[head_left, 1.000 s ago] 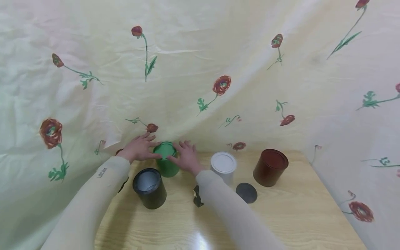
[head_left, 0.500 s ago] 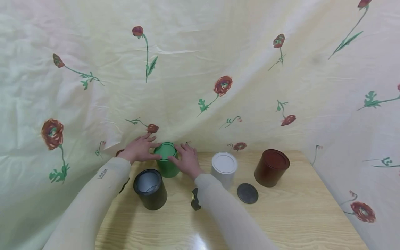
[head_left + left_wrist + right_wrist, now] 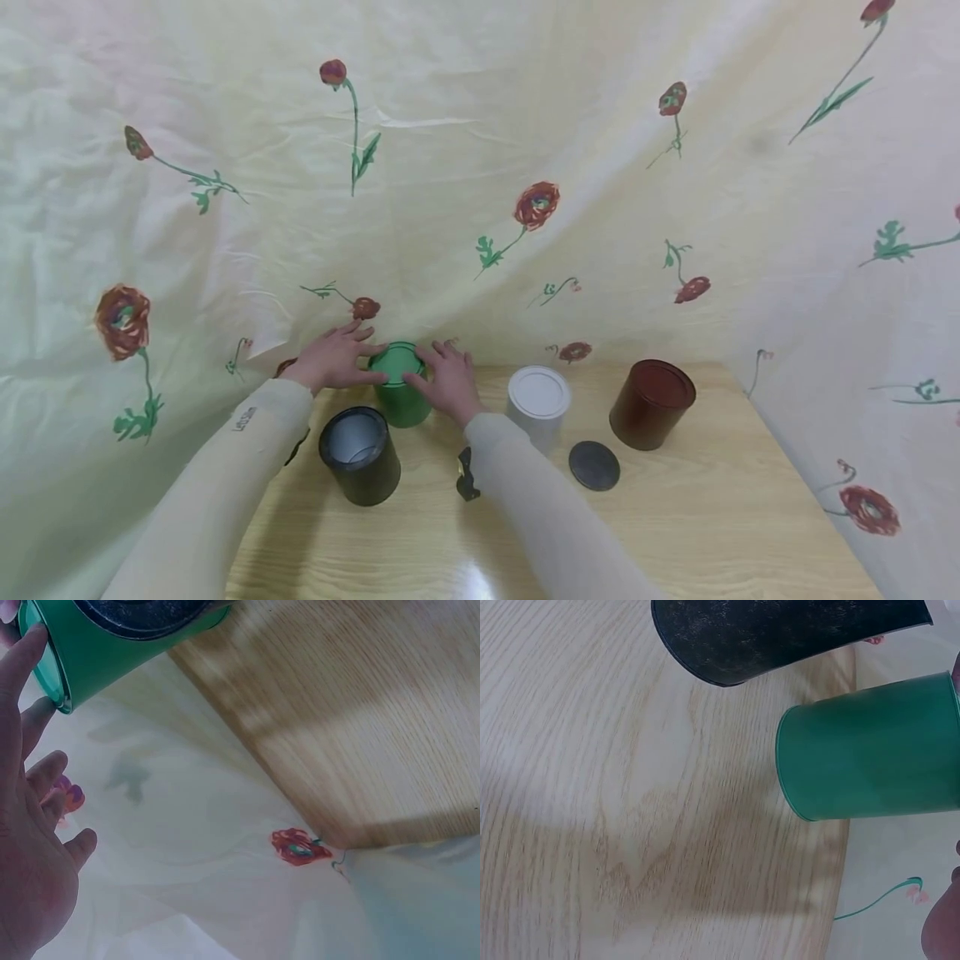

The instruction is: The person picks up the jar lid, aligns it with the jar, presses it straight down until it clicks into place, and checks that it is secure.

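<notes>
Closest: black can point(image 3: 371, 477), lower left of centre, upright, top open. Round black lid point(image 3: 594, 465) lies flat right of centre on the wooden table point(image 3: 690, 517). Then dark red can point(image 3: 651, 410) at right and white can point(image 3: 538, 407) right of centre, both upright, lidded. Green can point(image 3: 405, 407) stands left of centre, behind the black one; right wrist view shows a gap between them. Left hand point(image 3: 333, 358) and right hand point(image 3: 450, 379) flank it, fingers spread, some tips on the green lid point(image 3: 397, 367)'s edge, neither wrapped round. Looks like lid work: load opposite sides evenly, keep it level, don't tip the can. Floral cloth point(image 3: 450, 167) hangs behind.
</notes>
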Motion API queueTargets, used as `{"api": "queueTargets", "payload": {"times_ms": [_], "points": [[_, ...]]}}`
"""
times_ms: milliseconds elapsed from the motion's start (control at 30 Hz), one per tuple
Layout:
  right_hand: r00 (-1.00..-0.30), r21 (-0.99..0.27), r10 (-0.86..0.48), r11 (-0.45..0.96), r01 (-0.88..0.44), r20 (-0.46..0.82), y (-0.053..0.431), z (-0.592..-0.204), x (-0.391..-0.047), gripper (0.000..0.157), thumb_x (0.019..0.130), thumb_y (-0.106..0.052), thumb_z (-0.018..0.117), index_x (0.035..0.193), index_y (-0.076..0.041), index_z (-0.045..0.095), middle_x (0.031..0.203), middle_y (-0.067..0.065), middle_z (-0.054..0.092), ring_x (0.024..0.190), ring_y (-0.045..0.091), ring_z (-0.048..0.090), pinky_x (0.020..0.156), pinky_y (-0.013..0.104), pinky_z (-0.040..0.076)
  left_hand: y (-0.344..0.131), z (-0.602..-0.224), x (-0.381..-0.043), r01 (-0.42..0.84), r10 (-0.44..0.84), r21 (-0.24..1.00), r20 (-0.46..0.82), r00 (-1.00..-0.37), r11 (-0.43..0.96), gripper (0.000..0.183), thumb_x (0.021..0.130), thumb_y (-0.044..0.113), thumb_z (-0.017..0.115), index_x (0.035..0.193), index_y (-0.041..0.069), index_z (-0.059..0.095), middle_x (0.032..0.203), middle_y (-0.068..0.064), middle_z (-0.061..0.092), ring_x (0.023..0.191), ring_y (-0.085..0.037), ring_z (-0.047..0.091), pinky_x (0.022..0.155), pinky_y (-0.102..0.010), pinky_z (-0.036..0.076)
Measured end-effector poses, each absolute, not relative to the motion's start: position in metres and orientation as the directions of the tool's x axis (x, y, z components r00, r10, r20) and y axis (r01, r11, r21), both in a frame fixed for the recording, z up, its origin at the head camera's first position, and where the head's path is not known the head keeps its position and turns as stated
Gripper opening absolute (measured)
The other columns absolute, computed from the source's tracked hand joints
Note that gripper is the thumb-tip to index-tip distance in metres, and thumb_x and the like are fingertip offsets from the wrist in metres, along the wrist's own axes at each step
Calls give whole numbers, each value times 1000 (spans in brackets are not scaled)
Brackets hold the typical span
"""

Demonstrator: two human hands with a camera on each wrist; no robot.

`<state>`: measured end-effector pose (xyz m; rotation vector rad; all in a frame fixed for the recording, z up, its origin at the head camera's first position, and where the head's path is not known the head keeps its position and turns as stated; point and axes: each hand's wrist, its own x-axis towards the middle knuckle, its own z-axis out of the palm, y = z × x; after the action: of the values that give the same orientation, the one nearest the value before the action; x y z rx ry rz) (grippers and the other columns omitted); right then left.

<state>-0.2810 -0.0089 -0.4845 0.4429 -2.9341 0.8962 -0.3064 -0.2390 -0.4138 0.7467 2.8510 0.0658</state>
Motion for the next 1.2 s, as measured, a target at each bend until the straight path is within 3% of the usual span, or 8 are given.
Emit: {"api": "queueTargets", "payload": {"times_ms": [700,1200], "points": [[-968,-606,-231,757,-242,99,-13,-478,-280,54,102,-44,71,145,-13,66,160,20,52,152,42,43,125,71,23,-237,-422,-310,438,454,120,-209,-866,891,73,99,59,67,158,16,55,168,-25,37,161,-49,18,126,-68,25],[-954,-531,-281,796,-291,102,-11,-468,-278,56,103,-45,71,149,-13,64,163,19,48,154,43,39,127,67,24,-236,-418,-307,420,437,120,-211,-875,900,70,100,57,67,157,17,57,169,-25,35,160,-50,18,126,-68,25]]}}
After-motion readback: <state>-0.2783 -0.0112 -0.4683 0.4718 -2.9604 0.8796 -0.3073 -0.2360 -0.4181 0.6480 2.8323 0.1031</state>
